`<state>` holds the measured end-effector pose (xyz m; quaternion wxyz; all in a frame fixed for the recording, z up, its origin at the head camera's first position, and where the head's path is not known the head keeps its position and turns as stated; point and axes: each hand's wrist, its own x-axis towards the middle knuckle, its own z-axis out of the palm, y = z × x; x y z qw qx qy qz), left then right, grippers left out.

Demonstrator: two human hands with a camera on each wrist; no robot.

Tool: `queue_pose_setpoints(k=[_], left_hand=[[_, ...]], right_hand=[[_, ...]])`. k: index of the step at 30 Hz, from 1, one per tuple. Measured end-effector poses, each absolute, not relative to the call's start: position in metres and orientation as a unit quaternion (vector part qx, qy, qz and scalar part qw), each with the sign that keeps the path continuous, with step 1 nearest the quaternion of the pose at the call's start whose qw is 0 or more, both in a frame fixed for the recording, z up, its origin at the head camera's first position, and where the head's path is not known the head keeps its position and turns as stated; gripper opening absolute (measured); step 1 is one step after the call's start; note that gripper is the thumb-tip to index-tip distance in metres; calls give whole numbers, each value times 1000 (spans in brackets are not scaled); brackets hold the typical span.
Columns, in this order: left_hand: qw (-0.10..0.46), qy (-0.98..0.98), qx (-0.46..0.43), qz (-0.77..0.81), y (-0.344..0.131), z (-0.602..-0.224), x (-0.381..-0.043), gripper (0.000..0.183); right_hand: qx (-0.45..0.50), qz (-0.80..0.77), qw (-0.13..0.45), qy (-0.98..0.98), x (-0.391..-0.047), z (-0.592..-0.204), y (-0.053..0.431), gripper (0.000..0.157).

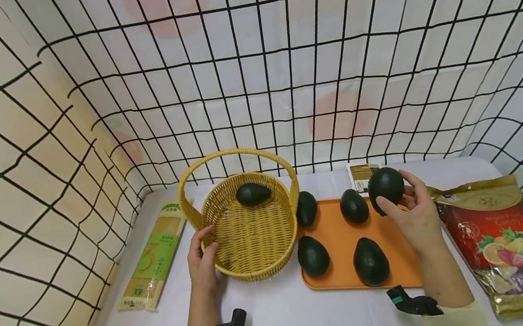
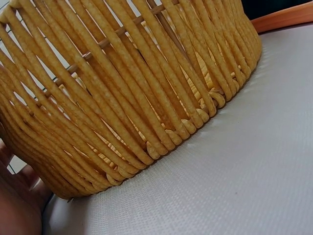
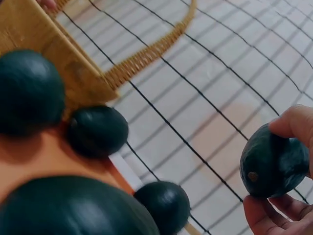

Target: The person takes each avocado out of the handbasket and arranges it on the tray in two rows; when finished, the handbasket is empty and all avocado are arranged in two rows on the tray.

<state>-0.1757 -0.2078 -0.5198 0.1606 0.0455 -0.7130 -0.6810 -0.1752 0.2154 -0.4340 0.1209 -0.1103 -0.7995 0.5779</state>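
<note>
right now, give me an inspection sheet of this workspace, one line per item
surface: white table, covered by a cloth.
job's things: wicker basket with one avocado inside; orange tray bearing four avocados, one of them at the tray's edge next to the basket; a fifth avocado held above the tray.
clutter: noodle packet left of the basket; candy bag right of the tray; small packet behind the tray.
grippers: left hand grips the basket's rim; right hand holds the lifted avocado.
cables: nothing seen.
surroundings: checked curtain on three sides.
</note>
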Motion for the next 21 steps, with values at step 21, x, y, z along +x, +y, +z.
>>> queue_pose_setpoints(k=[21], left_hand=[[155, -717, 46, -678, -208, -521, -175, 40]], right_hand=[[-205, 504, 95, -833, -185, -477, 254, 85]])
